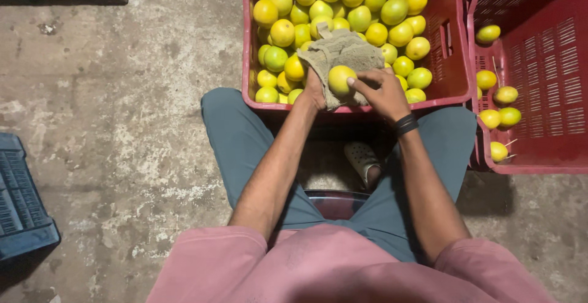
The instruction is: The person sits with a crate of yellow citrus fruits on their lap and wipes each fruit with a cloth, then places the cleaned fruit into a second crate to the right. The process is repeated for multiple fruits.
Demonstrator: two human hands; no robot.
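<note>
I am cradling the round yellow-green citrus fruit (340, 79) in the beige woven cloth (340, 55) with my left hand (315, 92), closed beneath; my right hand (383, 92) is gripping the fruit's right side, fingertips on top.

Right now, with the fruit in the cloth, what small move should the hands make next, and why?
Probably turn the yellow fruit a little inside the cloth. The right hand grips it from above and the left hand holds the cloth beneath, so only part of its skin touches the cloth.
</note>
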